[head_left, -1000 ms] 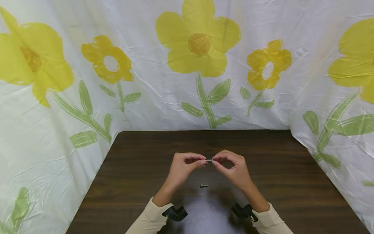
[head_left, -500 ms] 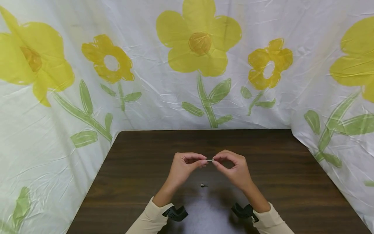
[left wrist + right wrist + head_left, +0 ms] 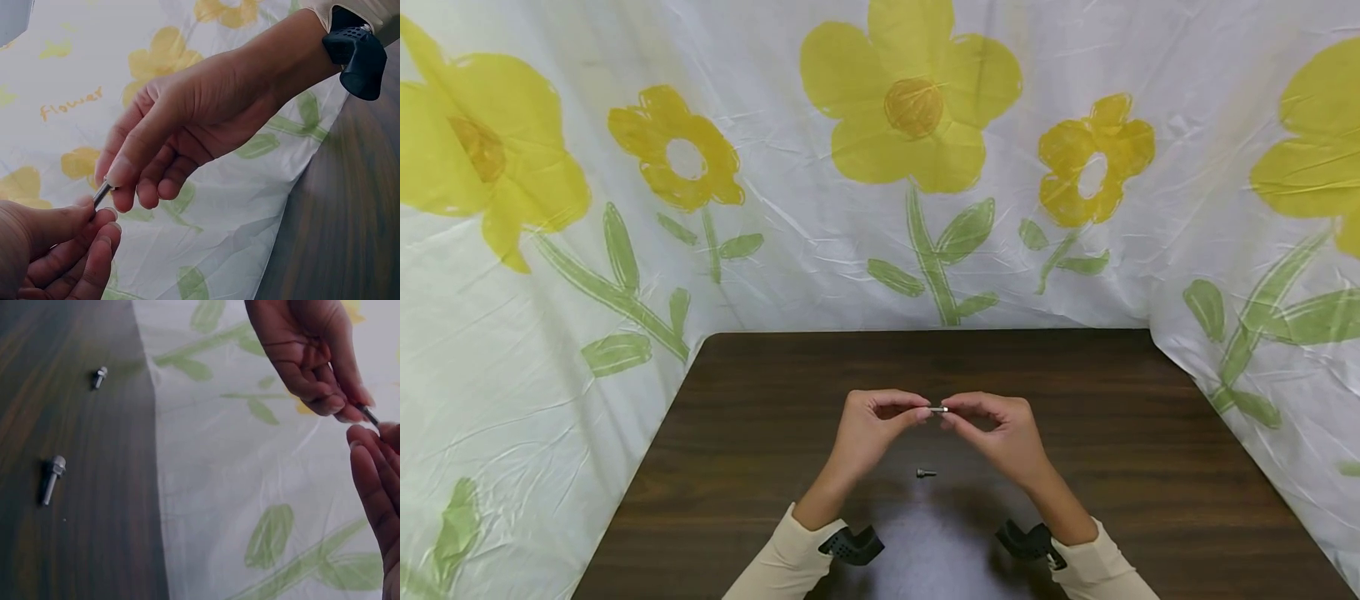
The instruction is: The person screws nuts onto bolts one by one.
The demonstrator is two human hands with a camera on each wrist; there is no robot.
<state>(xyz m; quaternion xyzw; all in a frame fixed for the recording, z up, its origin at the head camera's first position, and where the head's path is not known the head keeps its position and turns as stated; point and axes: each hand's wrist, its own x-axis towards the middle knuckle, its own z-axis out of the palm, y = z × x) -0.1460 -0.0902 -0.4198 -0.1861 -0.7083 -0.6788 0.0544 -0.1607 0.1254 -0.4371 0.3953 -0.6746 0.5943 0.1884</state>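
Observation:
Between the two hands is a small metal bolt (image 3: 937, 409), held level above the table. My left hand (image 3: 871, 423) pinches its left end between thumb and fingertips. At the other end, the thumb and fingertips of my right hand (image 3: 1009, 427) close around the thicker tip. In the left wrist view the shank of the bolt (image 3: 101, 195) shows as a short grey rod bridging both sets of fingertips; its ends are partly hidden by them. Nearer the body, another bolt (image 3: 926, 473) with a thick head lies on the dark wooden table (image 3: 760, 467).
Two bolts lie apart on the wood in the right wrist view, a nearer bolt (image 3: 54, 478) and a farther bolt (image 3: 100, 376). A white cloth (image 3: 790, 275) printed with yellow flowers hangs around the table's back and sides. Black cameras (image 3: 853, 546) sit on both wrists.
My right fingertips have shifted slightly at the bolt's end, so more of its thicker tip shows. The left hand keeps its pinch, and the bolt on the table stays put.

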